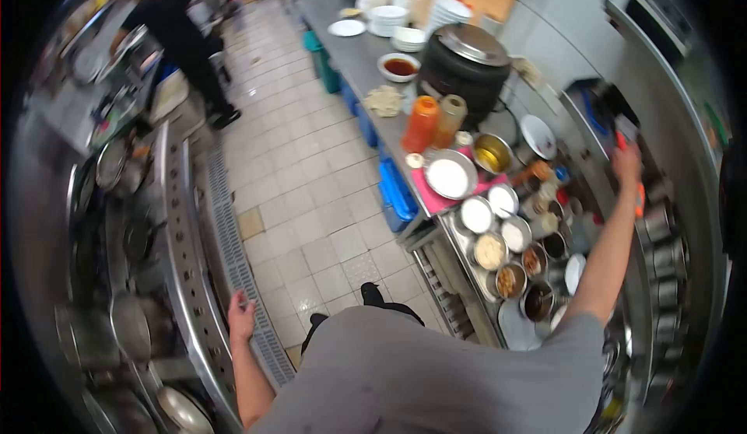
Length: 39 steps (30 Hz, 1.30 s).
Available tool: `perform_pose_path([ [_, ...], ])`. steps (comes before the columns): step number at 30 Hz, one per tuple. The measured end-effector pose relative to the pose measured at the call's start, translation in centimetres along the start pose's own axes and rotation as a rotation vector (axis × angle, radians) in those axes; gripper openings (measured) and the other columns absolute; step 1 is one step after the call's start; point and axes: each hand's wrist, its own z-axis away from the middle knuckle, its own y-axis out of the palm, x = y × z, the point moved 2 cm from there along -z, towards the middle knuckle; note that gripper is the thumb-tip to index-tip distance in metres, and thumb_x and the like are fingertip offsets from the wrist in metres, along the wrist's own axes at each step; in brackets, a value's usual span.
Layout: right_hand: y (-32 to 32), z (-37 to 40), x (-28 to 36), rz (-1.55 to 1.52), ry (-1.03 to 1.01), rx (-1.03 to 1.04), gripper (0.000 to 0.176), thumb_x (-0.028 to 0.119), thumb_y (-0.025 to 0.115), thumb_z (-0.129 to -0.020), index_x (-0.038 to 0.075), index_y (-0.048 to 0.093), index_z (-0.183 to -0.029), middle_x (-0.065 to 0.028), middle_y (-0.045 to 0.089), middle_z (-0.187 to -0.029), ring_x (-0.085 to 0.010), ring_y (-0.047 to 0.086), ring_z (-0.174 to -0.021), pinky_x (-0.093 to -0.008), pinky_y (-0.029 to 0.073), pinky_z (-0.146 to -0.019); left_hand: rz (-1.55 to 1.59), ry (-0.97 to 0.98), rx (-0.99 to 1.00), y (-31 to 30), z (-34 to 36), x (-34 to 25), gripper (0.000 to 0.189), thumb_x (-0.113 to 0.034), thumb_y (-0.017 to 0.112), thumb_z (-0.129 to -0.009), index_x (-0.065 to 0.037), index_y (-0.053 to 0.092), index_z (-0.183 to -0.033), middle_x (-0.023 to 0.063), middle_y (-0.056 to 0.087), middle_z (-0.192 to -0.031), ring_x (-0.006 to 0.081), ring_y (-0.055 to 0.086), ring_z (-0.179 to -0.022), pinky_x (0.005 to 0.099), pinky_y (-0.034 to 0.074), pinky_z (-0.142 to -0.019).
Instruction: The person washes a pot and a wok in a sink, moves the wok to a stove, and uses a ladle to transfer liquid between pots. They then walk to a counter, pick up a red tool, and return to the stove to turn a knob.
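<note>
My right hand (627, 163) reaches out to the wall side, its fingers closed around an orange-red handled tool (621, 140). A short greyish metal part shows beyond the handle, but blur hides its exact kind. Just past it is a dark holder (595, 107) with a blue item in it. My left hand (242, 317) hangs low beside the stove's front edge, holding nothing, its fingers loosely bent and apart. Below my right arm stand several metal bowls and pots of ingredients, among them a bowl of white powder (450, 175) and a pot of yellow liquid (492, 154).
A steel stove front (180, 224) with pans (140, 325) runs along my left. On the right counter (342, 53) are a black soup warmer (464, 68), sauce bottles (421, 123) and stacked bowls (387, 20). Another person (175, 33) works at the far left. A tiled floor (288, 162) lies between.
</note>
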Motion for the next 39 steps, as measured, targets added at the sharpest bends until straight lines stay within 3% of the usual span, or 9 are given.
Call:
perform_pose_path([
  [5, -1.9, 10.8, 2.3, -0.548, -0.109, -0.537, 0.057, 0.005, 0.058, -0.087, 0.002, 0.037, -0.140, -0.0146, 0.059, -0.120, -0.0287, 0.061, -0.096, -0.0369, 0.052, -0.080, 0.081, -0.470, -0.065, 1.5, 6.8, 17.4, 0.034, -0.018, 0.070, -0.084, -0.003, 0.061, -0.114, 0.0079, 0.064, -0.084, 0.0192, 0.063, -0.075, 0.0329, 0.052, -0.068],
  [7, 2.2, 15.4, 5.8, -1.293, 0.063, -0.095, 0.059, 0.005, 0.058, -0.086, 0.001, 0.037, -0.142, -0.0158, 0.058, -0.124, -0.0288, 0.060, -0.103, -0.0359, 0.051, -0.086, 0.195, -0.749, -0.155, 1.1, 12.4, 20.5, 0.032, -0.019, 0.070, -0.083, -0.003, 0.062, -0.109, 0.0092, 0.065, -0.082, 0.0226, 0.064, -0.074, 0.0361, 0.053, -0.066],
  [10, 10.9, 21.9, 17.0, -0.603, -0.304, -0.219, 0.065, -0.001, 0.056, -0.082, 0.004, 0.037, -0.144, -0.0147, 0.054, -0.127, -0.0285, 0.054, -0.114, -0.0382, 0.044, -0.098, 0.014, -1.078, 0.164, 1.5, 19.7, 27.7, 0.025, -0.017, 0.059, -0.095, 0.005, 0.063, -0.107, 0.0144, 0.062, -0.090, 0.0267, 0.059, -0.071, 0.0440, 0.052, -0.062],
  [13, 7.2, 33.3, 35.6, -1.111, -0.379, 0.547, 0.067, -0.002, 0.056, -0.079, 0.003, 0.038, -0.144, -0.0200, 0.050, -0.135, -0.0292, 0.050, -0.124, -0.0386, 0.040, -0.105, 0.087, -1.236, 0.063, 1.5, 22.8, 27.3, 0.027, -0.020, 0.063, -0.086, -0.004, 0.065, -0.108, 0.0195, 0.068, -0.089, 0.0296, 0.068, -0.073, 0.0388, 0.056, -0.063],
  [16, 6.0, 43.8, 46.4, -1.034, -0.892, 0.731, 0.063, -0.002, 0.055, -0.077, 0.007, 0.046, -0.139, -0.0211, 0.057, -0.129, -0.0364, 0.055, -0.119, -0.0394, 0.045, -0.100, -0.255, -0.890, 0.331, 3.5, 21.7, 40.4, 0.033, -0.024, 0.059, -0.089, 0.000, 0.063, -0.111, 0.0224, 0.069, -0.096, 0.0304, 0.069, -0.077, 0.0365, 0.056, -0.070],
  [22, 1.2, 60.6, 63.6, -1.062, -1.567, 1.225, 0.048, 0.004, 0.064, -0.081, 0.009, 0.057, -0.129, -0.0201, 0.064, -0.110, -0.0376, 0.061, -0.103, -0.0405, 0.050, -0.089, 0.172, -0.942, -0.368, -3.0, 8.7, 25.6, 0.070, -0.034, 0.064, -0.088, -0.003, 0.040, -0.145, 0.0246, 0.043, -0.145, 0.0361, 0.052, -0.124, 0.0427, 0.043, -0.102],
  [27, -0.1, 71.3, 77.2, -0.873, -1.865, 1.298, 0.050, 0.003, 0.063, -0.081, 0.010, 0.056, -0.130, -0.0210, 0.064, -0.105, -0.0387, 0.061, -0.098, -0.0420, 0.050, -0.085, 0.619, -0.844, -0.704, -3.3, -4.9, 35.9, 0.084, -0.026, 0.074, -0.083, -0.002, 0.028, -0.149, 0.0047, 0.060, -0.085, 0.0192, 0.058, -0.067, 0.0333, 0.052, -0.056],
  [34, -2.8, 88.9, 92.8, -0.644, -2.230, 1.353, 0.057, -0.002, 0.053, -0.077, 0.011, 0.054, -0.133, -0.0210, 0.064, -0.113, -0.0383, 0.060, -0.103, -0.0415, 0.049, -0.092, 0.803, -0.835, -1.059, -9.5, -17.9, 37.9, 0.076, -0.036, 0.081, -0.072, -0.003, 0.052, -0.134, 0.0146, 0.065, -0.122, 0.0265, 0.061, -0.113, 0.0336, 0.045, -0.099],
  [39, -2.1, 97.0, 97.4, -0.565, -2.303, 1.329, 0.056, 0.000, 0.054, -0.078, 0.012, 0.054, -0.133, -0.0213, 0.063, -0.116, -0.0403, 0.060, -0.104, -0.0423, 0.050, -0.092, 0.218, -1.126, -1.181, -9.0, -21.4, 40.5, 0.048, -0.032, 0.074, -0.079, -0.006, 0.062, -0.117, 0.0106, 0.068, -0.112, 0.0233, 0.066, -0.102, 0.0357, 0.052, -0.086],
])
